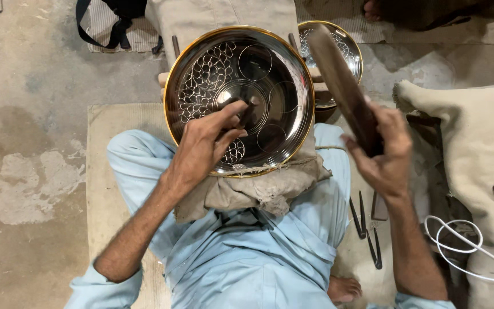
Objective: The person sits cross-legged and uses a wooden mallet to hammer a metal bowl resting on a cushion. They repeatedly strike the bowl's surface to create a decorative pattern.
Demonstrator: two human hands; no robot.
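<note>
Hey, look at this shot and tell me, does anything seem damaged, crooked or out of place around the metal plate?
Nothing looks damaged. The plate is tilted on a frayed cloth, and its scale pattern covers only part of it. The left hand presses a small tool to it; the right hand holds a wooden bat. A white cable lies loose at the right.

Two round metal trays with gold rims were in view: one large engraved tray (239, 100) in front of the person, and a second tray (338, 48) partly hidden behind it. Two bare hands showed, a left hand (204, 146) and a right hand (381, 154). There was one thin punch tool (248, 111), one dark wooden mallet (344, 88), one pair of dark metal dividers (367, 232) on the mat, one white cable (464, 246), and one bare foot (344, 289). One cloth pad (258, 191) lay under the large tray. Two stuffed sacks were seen, one (475, 149) at the right and one (224, 17) at the top.
</note>
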